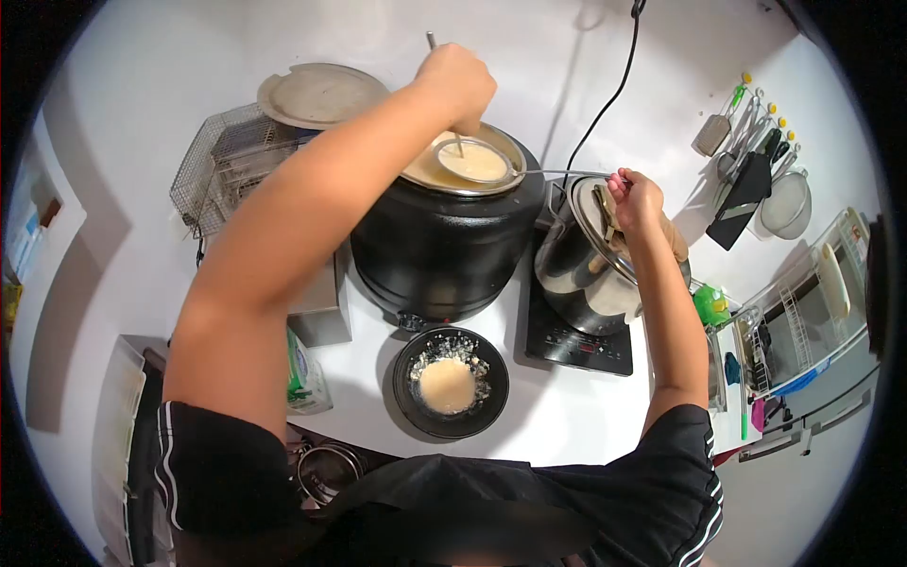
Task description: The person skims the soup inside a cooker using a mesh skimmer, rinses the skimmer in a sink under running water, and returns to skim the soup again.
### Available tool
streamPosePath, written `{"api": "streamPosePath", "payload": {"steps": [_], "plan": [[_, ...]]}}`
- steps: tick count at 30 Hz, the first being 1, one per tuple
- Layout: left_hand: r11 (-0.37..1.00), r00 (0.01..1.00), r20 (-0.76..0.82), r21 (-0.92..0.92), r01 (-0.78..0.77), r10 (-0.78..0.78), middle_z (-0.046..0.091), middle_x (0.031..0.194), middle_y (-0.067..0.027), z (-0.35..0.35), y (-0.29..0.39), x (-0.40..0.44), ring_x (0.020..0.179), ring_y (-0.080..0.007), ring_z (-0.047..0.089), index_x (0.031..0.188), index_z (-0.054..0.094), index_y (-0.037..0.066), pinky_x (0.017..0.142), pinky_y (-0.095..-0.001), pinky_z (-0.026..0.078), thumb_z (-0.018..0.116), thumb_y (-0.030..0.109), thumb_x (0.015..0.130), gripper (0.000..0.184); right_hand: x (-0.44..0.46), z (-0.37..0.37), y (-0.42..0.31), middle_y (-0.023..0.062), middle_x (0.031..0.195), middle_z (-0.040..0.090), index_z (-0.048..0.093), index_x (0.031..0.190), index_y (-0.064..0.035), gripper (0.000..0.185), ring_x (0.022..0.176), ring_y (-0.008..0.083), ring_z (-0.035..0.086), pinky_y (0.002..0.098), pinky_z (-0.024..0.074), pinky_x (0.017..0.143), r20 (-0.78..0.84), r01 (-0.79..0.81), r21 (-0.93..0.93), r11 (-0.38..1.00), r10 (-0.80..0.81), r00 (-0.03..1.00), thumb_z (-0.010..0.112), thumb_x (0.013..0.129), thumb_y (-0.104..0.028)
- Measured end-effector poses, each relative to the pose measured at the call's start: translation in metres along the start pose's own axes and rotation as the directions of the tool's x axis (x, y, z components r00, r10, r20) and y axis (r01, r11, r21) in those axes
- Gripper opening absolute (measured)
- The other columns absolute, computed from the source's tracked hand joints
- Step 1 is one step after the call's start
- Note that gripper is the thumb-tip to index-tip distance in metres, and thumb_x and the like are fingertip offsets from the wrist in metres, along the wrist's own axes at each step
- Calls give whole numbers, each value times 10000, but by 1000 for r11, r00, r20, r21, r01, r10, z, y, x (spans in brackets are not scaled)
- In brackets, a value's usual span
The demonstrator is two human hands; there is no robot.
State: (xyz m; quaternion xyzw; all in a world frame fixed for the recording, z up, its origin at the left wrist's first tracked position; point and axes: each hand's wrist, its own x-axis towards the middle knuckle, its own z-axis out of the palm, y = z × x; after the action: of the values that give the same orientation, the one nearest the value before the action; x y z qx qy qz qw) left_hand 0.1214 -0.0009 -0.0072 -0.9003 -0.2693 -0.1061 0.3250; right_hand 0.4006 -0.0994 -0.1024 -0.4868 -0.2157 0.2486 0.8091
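"Metal handles occupy both hands. What does each one hold?"

"The left hand (457, 83), raised over the black pot (439, 241), is closed around the thin handle of a utensil (432, 41); its lower end dips into the strainer (478, 181). The right hand (638, 200) grips the end of the strainer's long handle."

"And where is the strainer?"

"Across the mouth of the black pot, on its right-hand part. Cream-coloured liquid lies inside it, and similar liquid shows in the pot around it. Whether the rim rests on the liquid cannot be told."

"What is done, and what is left?"

"Judged from the contents, the work at the strainer is partway along: the pot already holds liquid, while the strainer is not drained. How much remains cannot be read."

"What stands nearer the body?"

"A black bowl (404, 406) on the white surface (539, 416), with pale liquid (447, 386) at its centre and whitish lumps (481, 369) around it. Neither of the hands touches it."

"And farther out?"

"To the right, a steel pot (564, 269) on a black hotplate (559, 348); to the left, a wire basket (201, 180) and a round metal lid (326, 94). Kitchen tools (742, 180) hang on the right wall."
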Motion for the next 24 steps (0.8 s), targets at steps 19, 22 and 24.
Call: {"api": "streamPosePath", "payload": {"steps": [19, 22, 24], "plan": [[998, 998, -13, 39, -58, 59, 634, 700, -105, -10, 12, 3, 668, -245, 622, 664, 658, 88, 585, -347, 487, 640, 245, 535, 204, -5, 8, 0, 152, 780, 516, 482, 859, 93, 118, 619, 238, 568, 283, 518, 502, 11, 8, -1, 1000, -8, 1000, 462, 805, -10], [994, 997, 83, 111, -15, 6, 653, 793, -44, -7, 4, 3, 745, -186, 623, 746, 672, 131, 619, -305, 475, 612, 255, 595, 204, -5, 3, -4, 152, 782, 516, 486, 854, 91, 114, 622, 240, 566, 286, 518, 515, -1, -6, -5, 1000, 6, 1000, 457, 805, -7], [994, 994, 108, 107, -13, 2, 653, 793, -42, -10, 2, 2, 748, -185, 623, 747, 673, 131, 621, -307, 475, 619, 262, 600, 204, -5, 3, -4, 148, 782, 514, 484, 858, 89, 113, 626, 238, 563, 288, 518, 528, 21, 7, -6, 1000, -6, 1000, 456, 808, -8]]}}
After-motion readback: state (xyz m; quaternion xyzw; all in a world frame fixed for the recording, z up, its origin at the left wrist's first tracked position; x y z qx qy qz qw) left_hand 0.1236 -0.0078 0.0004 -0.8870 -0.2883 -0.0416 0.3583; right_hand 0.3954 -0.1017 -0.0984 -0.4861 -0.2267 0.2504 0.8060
